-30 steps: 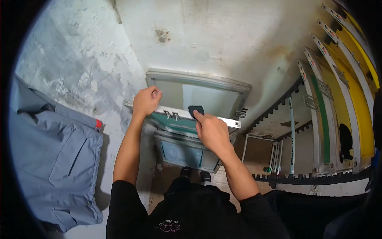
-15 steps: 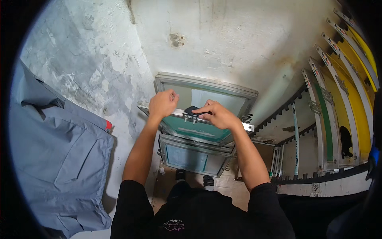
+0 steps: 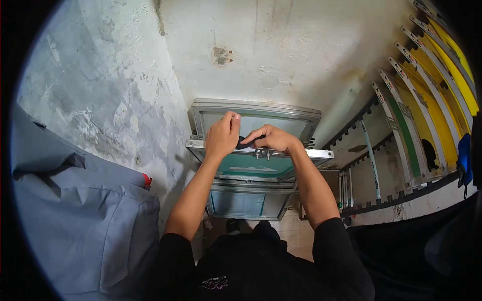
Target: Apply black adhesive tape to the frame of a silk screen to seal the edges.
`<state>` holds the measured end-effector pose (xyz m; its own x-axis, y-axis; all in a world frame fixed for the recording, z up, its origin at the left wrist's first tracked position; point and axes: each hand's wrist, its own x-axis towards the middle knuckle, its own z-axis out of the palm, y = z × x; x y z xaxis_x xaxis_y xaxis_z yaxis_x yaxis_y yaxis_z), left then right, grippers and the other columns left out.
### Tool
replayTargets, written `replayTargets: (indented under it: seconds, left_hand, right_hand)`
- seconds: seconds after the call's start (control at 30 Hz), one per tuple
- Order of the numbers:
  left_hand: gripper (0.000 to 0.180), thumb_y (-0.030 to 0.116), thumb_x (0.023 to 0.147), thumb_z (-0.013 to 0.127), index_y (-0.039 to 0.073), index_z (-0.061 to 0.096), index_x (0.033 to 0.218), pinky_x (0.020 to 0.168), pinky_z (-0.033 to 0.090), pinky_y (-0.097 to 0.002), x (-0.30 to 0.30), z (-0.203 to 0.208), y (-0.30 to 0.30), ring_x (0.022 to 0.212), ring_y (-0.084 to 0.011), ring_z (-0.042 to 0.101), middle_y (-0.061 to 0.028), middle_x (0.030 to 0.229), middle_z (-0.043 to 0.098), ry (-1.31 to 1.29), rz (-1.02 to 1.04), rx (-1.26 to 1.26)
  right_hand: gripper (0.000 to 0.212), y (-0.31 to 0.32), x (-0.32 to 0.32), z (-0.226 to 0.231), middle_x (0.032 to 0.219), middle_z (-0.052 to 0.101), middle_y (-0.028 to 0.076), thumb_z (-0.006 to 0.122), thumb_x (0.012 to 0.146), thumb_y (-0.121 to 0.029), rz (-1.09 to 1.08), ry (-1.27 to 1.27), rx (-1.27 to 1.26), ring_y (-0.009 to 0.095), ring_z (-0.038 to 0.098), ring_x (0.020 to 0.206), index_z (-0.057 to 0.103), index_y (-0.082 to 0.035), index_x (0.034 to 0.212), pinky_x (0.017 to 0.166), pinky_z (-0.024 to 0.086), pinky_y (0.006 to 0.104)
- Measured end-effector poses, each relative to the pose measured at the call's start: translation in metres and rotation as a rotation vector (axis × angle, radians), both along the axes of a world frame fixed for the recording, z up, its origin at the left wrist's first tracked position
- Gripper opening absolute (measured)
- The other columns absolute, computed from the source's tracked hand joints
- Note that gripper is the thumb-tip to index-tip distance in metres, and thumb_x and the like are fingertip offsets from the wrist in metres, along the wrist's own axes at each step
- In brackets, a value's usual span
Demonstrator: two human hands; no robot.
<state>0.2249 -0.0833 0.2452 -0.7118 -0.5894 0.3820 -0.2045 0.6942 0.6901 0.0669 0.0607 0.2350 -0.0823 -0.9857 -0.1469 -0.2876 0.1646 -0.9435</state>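
Note:
My left hand (image 3: pixel 223 135) is closed, its fingers curled in and thumb pointing up, over the top edge of a metal-framed screen (image 3: pixel 307 153). Whatever it grips, if anything, is hidden behind the fingers. Between both hands sits a small black piece (image 3: pixel 245 142), cloth or rubber, I cannot tell which. My right hand (image 3: pixel 277 139) pinches it with thumb and forefinger. Just below that hand, a small metal bracket (image 3: pixel 263 152) with two bolts is fixed to the frame's edge. Teal mesh (image 3: pixel 253 164) fills the upright screen.
Another metal-framed screen (image 3: pixel 306 111) leans against the stained wall (image 3: pixel 281 65). A lower screen (image 3: pixel 238 203) stands near my feet. On the right, a notched rack (image 3: pixel 386 200) holds several yellow and green screens (image 3: pixel 437 115). A grey jacket (image 3: pixel 80 215) hangs at left.
The held screen and its bracket have shifted right. My left hand has moved right, nearer the right hand. The black piece now lies left of the bracket rather than over it.

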Motion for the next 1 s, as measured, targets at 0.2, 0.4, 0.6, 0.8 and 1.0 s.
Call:
replayTargets:
  seconds: [0.2, 0.4, 0.6, 0.8, 1.0]
  left_hand:
    - [0.032, 0.035, 0.106, 0.051, 0.007, 0.066, 0.104, 0.07, 0.05, -0.0514, 0.009, 0.0, 0.0, 0.08, -0.0425, 0.068, -0.0172, 0.086, 0.072, 0.049, -0.068, 0.037]
    - [0.009, 0.008, 0.095, 0.065, 0.0, 0.065, 0.089, 0.07, 0.048, -0.0413, 0.04, -0.028, -0.002, 0.076, -0.0333, 0.061, -0.0138, 0.081, 0.064, 0.552, -0.072, -0.297]
    - [0.016, 0.014, 0.099, 0.062, -0.001, 0.064, 0.093, 0.076, 0.046, -0.0454, 0.147, -0.214, 0.027, 0.081, -0.0356, 0.059, -0.0169, 0.087, 0.062, 0.262, 0.441, -0.063]
    - [0.033, 0.03, 0.102, 0.062, -0.001, 0.071, 0.101, 0.081, 0.052, -0.0418, 0.286, -0.441, 0.13, 0.089, -0.0273, 0.066, -0.0129, 0.089, 0.07, -0.332, 0.753, 0.798]
    - [0.031, 0.03, 0.103, 0.06, 0.0, 0.069, 0.107, 0.084, 0.052, -0.0407, 0.356, -0.506, 0.198, 0.093, -0.0263, 0.066, -0.0117, 0.095, 0.069, -0.393, 0.883, 1.448]
  right_hand:
    - [0.02, 0.002, 0.002, -0.005, 0.077, 0.07, 0.0, 0.063, 0.083, -0.003, -0.045, -0.013, -0.181, 0.008, 0.052, 0.066, 0.081, -0.004, 0.09, 0.062, 0.043, 0.026]
    - [0.015, 0.001, 0.005, -0.01, 0.095, 0.077, 0.009, 0.062, 0.08, -0.002, -0.153, 0.06, -0.099, 0.017, 0.066, 0.085, 0.077, 0.0, 0.078, 0.08, 0.051, 0.0297]
    - [0.015, 0.005, 0.004, -0.014, 0.091, 0.075, 0.008, 0.061, 0.08, -0.002, -0.156, 0.134, -0.222, 0.018, 0.063, 0.08, 0.076, 0.001, 0.079, 0.074, 0.05, 0.0315]
    - [0.018, 0.007, 0.01, -0.015, 0.067, 0.067, 0.012, 0.059, 0.08, -0.009, -0.182, 0.209, -0.358, 0.022, 0.06, 0.063, 0.075, -0.001, 0.078, 0.064, 0.048, 0.0348]
    - [0.017, 0.007, 0.007, -0.012, 0.074, 0.069, 0.013, 0.059, 0.08, -0.006, -0.182, 0.23, -0.393, 0.023, 0.063, 0.07, 0.074, 0.001, 0.077, 0.069, 0.05, 0.0343]
